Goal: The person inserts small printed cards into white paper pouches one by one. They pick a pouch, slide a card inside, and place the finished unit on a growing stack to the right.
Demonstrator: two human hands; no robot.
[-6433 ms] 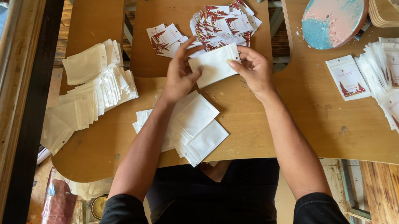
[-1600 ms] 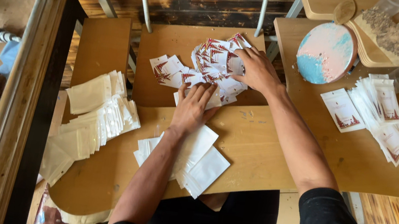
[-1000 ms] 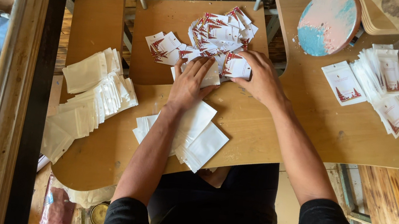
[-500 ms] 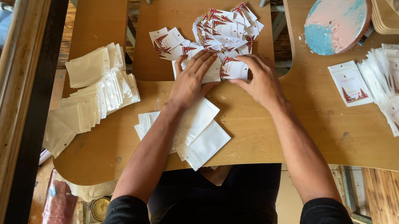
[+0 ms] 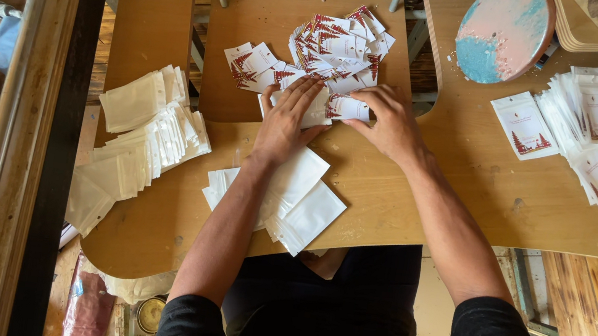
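My left hand (image 5: 288,115) lies flat, fingers spread, pressing a white pouch (image 5: 319,113) onto the wooden table (image 5: 388,195). My right hand (image 5: 388,120) pinches a small white card with red tree print (image 5: 348,108) at the pouch's right edge. Just beyond both hands lies a loose heap of the same red-printed cards (image 5: 334,45). A short pile of plain white pouches (image 5: 294,202) rests under my left forearm, near the table's front edge.
A long fanned row of cream pouches (image 5: 141,136) lies at the left. Filled pouches with red print (image 5: 577,128) are spread at the right, beside a round pink and blue board (image 5: 503,33). A wooden beam (image 5: 19,131) runs down the left side.
My right hand came back from the card heap with one card to the pouch. My left hand stayed flat on the pouch, shifting only slightly.
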